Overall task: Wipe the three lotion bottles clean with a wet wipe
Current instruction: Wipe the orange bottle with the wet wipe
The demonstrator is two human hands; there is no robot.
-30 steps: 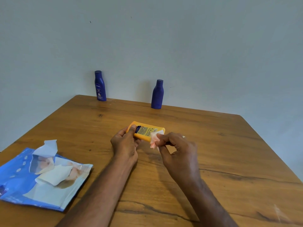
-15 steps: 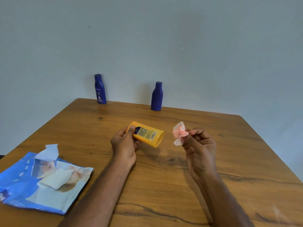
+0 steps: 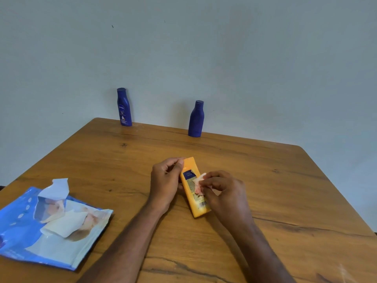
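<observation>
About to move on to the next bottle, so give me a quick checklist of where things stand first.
1. Yellow bottle held: ok, left hand grips its upper part.
2. Wipe on the bottle: ok, right hand pinches it against the label.
3. Yellow bottle fully clean: cannot tell, its underside is hidden.
4. Two blue bottles ready: ok, both upright at the table's far edge.
5. Spare wipes: ok, wipe pack open, one sticking out.

Two blue lotion bottles [image 3: 124, 108] [image 3: 196, 119], one yellow lotion bottle [image 3: 192, 203], one wet wipe [image 3: 199, 178], one wipes pack [image 3: 51, 227], two hands [image 3: 166, 183] [image 3: 226, 194], one desk [image 3: 285, 201]
</observation>
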